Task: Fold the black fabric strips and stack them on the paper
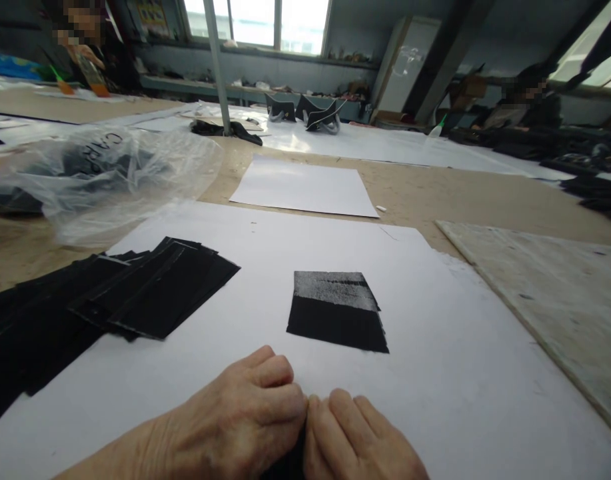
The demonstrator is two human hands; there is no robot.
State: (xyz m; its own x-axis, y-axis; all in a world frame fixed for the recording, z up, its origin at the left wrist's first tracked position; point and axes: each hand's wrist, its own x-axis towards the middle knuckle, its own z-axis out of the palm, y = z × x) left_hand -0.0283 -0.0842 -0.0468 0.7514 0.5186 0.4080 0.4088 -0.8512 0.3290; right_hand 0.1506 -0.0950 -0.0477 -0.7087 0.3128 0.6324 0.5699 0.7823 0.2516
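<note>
Both my hands meet at the bottom centre, over the white sheet. My left hand [250, 413] and my right hand [355, 440] have their fingers curled and pinched on a black piece [290, 463], which is mostly hidden beneath and between them. Just beyond the hands lies a small stack of black pieces [335, 327] with a grey, speckled band along its far part. Many overlapping black pieces [170, 287] are fanned out at the left.
A clear plastic bag [135, 180] with dark contents lies at the upper left. Beyond the large white sheet [225, 233] is a smaller white sheet [305, 187]. A pale board [545, 280] lies at the right. People are at far tables, left and right.
</note>
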